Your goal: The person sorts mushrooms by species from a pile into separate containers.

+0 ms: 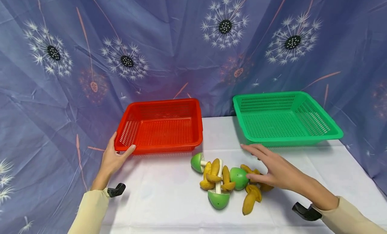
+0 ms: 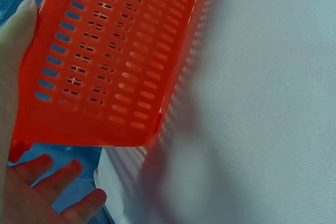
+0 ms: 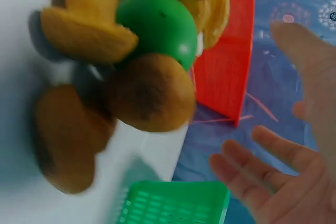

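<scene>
A red plastic basket [image 1: 166, 149] stands at the back left. My left hand [image 1: 113, 160] spans its near left corner, thumb at the front rim and fingers along the left side. In the left wrist view, the fingers [image 2: 58, 179] are spread beside the basket's end. My right hand [image 1: 273, 168] hovers palm down over the right end of a pile of toy mushrooms, fingers extended and holding nothing. The pile mixes green-capped mushrooms [image 1: 219, 199] with white stems and yellow-brown mushrooms [image 1: 249, 203]. The right hand partly hides some brown ones in the head view.
A green plastic basket [image 1: 290, 139] stands at the back right, just beyond my right fingertips. White cloth [image 1: 157, 190] covers the table. A blue curtain [image 1: 178, 52] with dandelion prints hangs behind and to the sides.
</scene>
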The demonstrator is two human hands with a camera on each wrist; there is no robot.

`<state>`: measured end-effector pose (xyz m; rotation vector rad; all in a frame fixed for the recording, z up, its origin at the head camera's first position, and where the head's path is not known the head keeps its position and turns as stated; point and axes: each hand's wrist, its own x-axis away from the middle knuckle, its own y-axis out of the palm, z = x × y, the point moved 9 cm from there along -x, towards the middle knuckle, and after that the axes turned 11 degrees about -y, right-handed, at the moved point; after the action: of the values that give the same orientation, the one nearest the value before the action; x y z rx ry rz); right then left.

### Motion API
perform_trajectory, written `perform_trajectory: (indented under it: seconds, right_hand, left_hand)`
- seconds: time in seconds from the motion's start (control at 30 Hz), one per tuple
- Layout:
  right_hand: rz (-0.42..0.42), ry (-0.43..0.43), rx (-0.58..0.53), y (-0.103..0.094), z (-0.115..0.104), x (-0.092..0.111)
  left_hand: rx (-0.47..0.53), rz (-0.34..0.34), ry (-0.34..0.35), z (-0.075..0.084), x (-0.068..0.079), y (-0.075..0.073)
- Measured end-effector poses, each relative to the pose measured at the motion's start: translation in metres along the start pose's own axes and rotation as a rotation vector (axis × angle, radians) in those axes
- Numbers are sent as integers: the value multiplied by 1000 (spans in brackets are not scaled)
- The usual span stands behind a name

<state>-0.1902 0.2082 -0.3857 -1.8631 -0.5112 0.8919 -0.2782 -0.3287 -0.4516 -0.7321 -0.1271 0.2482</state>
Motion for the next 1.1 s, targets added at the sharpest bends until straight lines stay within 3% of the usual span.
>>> perform_trajectory:
  seconds: [0.2, 0.43, 0.7, 1.1]
  right_hand:
    - [-71, 76, -4, 20, 9, 19]
    - [-103, 198, 16, 33, 24, 36]
    - [-52, 235, 112, 36, 27, 41]
    - [18, 228, 100, 36, 27, 45]
  left_hand:
    - [37, -28, -66, -8, -2, 4]
    - [117, -38, -68, -11, -2, 6]
    - [204, -20, -76, -15, -3, 10]
    - [256, -22, -80, -18, -4, 13]
